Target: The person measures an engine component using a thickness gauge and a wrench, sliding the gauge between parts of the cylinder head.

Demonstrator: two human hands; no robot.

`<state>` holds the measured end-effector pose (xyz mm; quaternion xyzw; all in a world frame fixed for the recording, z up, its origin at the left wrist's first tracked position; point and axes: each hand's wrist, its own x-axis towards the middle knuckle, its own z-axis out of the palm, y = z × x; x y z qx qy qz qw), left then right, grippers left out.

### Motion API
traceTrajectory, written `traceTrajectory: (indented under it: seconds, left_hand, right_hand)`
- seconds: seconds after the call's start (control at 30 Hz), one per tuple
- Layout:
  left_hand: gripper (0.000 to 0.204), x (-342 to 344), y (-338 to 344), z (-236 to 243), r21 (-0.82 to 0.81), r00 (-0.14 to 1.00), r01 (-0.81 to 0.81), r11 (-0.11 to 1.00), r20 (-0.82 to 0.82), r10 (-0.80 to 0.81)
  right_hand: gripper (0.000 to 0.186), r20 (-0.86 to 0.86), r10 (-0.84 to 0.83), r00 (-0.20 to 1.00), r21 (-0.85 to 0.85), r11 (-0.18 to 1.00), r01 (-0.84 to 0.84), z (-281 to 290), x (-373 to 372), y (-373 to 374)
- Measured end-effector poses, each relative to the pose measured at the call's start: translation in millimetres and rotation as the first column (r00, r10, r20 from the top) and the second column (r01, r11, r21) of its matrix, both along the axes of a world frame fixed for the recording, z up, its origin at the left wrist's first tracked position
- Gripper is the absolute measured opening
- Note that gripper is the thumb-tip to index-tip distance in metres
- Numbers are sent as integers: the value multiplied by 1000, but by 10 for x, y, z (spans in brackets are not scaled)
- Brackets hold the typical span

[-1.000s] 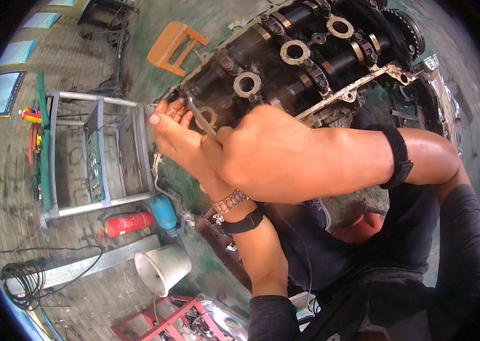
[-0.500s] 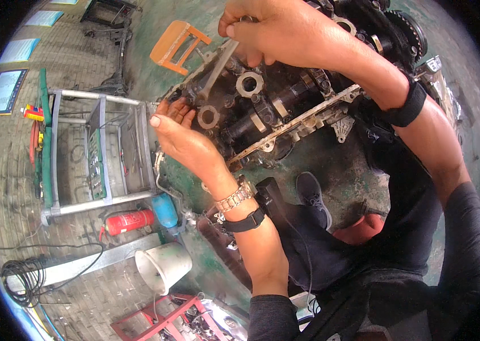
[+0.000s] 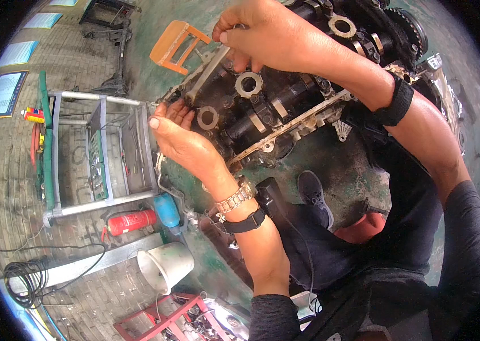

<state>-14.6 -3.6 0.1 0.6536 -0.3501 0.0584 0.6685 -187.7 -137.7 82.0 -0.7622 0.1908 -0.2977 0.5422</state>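
My right hand (image 3: 263, 34) is closed round the upper end of a long metal wrench (image 3: 210, 71) above the far side of an engine's cylinder head (image 3: 285, 129). The wrench slants down to the left, its lower end near the fingertips of my left hand (image 3: 186, 142). That hand lies at the left end of the cylinder head, thumb stretched out and fingers apart. Whether its fingertips touch the wrench or a bolt there is hard to see. Two flat metal rings, a nearer ring (image 3: 207, 117) and a farther ring (image 3: 248, 84), show between dark camshaft parts.
A wooden stool (image 3: 172, 45) stands beyond the engine. To the left are a metal rack cart (image 3: 103, 203), a red fire extinguisher (image 3: 132, 221), a blue canister (image 3: 166, 211) and a white bucket (image 3: 157, 267). Coiled black cable (image 3: 27, 281) lies farther left.
My right hand and the wrench have shifted a little to the left, and the wrench's lower end sits closer to my left fingertips. My left hand has stayed almost still.
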Motion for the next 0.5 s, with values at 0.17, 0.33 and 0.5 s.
traceTrajectory:
  seconds: [0.17, 0.33, 0.5]
  left_hand:
    - [77, -7, -3, 20, 30, 999, -14, 999, -49, 16]
    - [78, -34, -10, 30, -3, 998, -2, 1000, -57, 2]
    - [78, -40, -8, 39, 24, 1000, -15, 1000, -19, 15]
  right_hand:
    - [27, -72, -35, 997, 10, 999, 36, -16, 66, 30]
    - [26, -126, -43, 991, 27, 999, 47, -104, 159, 9]
    - [24, -67, -116, 991, -156, 982, 104, -319, 294, 39]
